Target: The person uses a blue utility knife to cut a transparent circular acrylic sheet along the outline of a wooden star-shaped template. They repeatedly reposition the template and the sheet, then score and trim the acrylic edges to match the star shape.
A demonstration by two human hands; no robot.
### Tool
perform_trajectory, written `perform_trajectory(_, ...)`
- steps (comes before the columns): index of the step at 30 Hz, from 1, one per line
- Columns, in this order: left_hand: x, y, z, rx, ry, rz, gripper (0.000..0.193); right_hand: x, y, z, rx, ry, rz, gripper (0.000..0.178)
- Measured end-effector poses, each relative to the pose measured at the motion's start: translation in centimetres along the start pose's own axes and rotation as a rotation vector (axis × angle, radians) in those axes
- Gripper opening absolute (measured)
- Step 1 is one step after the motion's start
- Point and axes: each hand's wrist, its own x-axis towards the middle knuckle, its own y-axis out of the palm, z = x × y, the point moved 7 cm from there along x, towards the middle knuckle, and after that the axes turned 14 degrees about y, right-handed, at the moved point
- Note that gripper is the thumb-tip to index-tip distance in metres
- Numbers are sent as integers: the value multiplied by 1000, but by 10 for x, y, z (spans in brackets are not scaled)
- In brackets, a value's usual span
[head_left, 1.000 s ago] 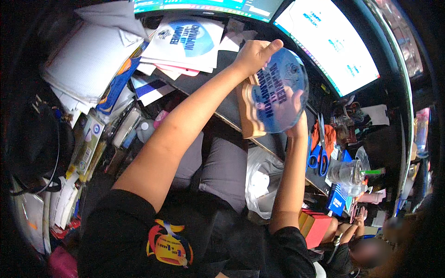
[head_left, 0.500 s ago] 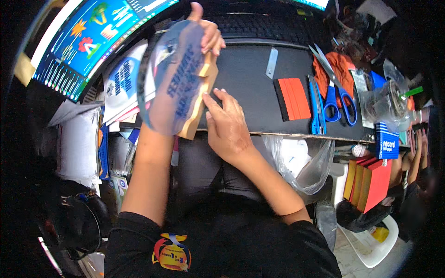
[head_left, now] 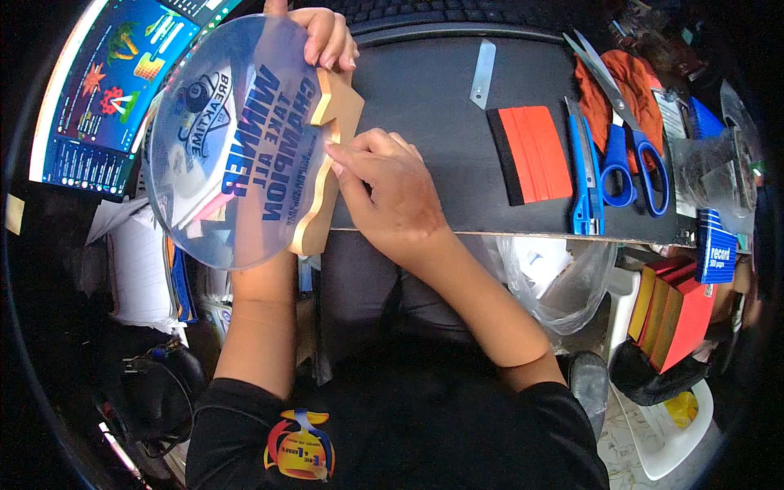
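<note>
A trophy plaque, made of a clear round acrylic disc (head_left: 214, 163) set in a wavy-edged wooden base (head_left: 314, 204), is held tilted on its side above the desk's left part. Dark lettering and a logo cover the disc, which reads as see-through. My left hand (head_left: 327, 37) grips the plaque at its far end, with the forearm passing beneath the disc; part of the palm is hidden behind it. My right hand (head_left: 392, 188) has its fingers curled, thumb and index finger pressed together at the wooden base's wavy edge. Whether a small thing sits between those fingertips cannot be made out.
On the black desk mat (head_left: 408, 98) lie a loose blade (head_left: 483, 73), an orange squeegee (head_left: 535, 153), a blue cutter knife (head_left: 586, 175) and blue-handled scissors (head_left: 625, 155) on an orange cloth (head_left: 641, 90). A keyboard (head_left: 425, 18) and a screen (head_left: 106, 90) stand beyond. A plastic bag (head_left: 563, 286) hangs below the edge.
The plaque has moved left and turned, so its disc now faces me more broadly. My right hand's fingers, more outstretched before, are now curled at the base's edge.
</note>
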Motion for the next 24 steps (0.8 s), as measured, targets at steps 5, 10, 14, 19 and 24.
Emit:
perform_trajectory(5,-8,-5,1,-17,16,-55,84,0,1,-1,2,7,46,22)
perform_trajectory(10,2,2,-2,-3,17,49,83,1,-1,0,-1,-14,17,22)
perform_trajectory(14,-1,-2,1,-56,35,-262,90,1,-1,0,17,-24,11,21)
perform_trajectory(19,-6,-2,2,-31,43,-395,93,1,-1,0,6,-33,7,19)
perform_trajectory(24,-6,-4,1,11,9,-414,93,1,-1,-2,33,-7,12,18)
